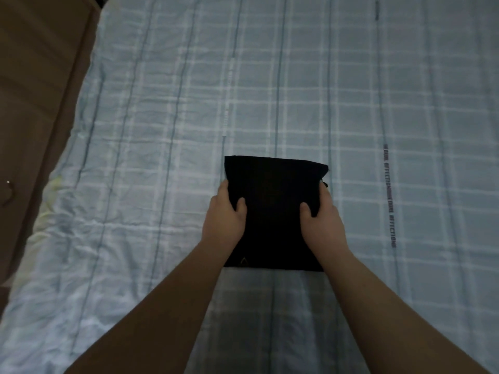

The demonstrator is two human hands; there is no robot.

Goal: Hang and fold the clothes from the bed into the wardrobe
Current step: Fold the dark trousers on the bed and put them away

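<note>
A black garment [272, 190], folded into a compact rectangle, lies flat on the bed [162, 130] near its middle. My left hand [225, 217] grips the garment's left edge, thumb on top and fingers tucked under. My right hand [322, 220] holds the right edge the same way. Both forearms reach in from the bottom of the view. A small tag or cord end sticks out at the garment's upper right corner. The wardrobe is not in view.
The bed wears a pale blue checked sheet with dark lengthwise stripes and printed lettering [390, 195] on the right. A brown floor or wooden surface [32, 90] runs along the bed's left side. The sheet is wrinkled at the near left corner.
</note>
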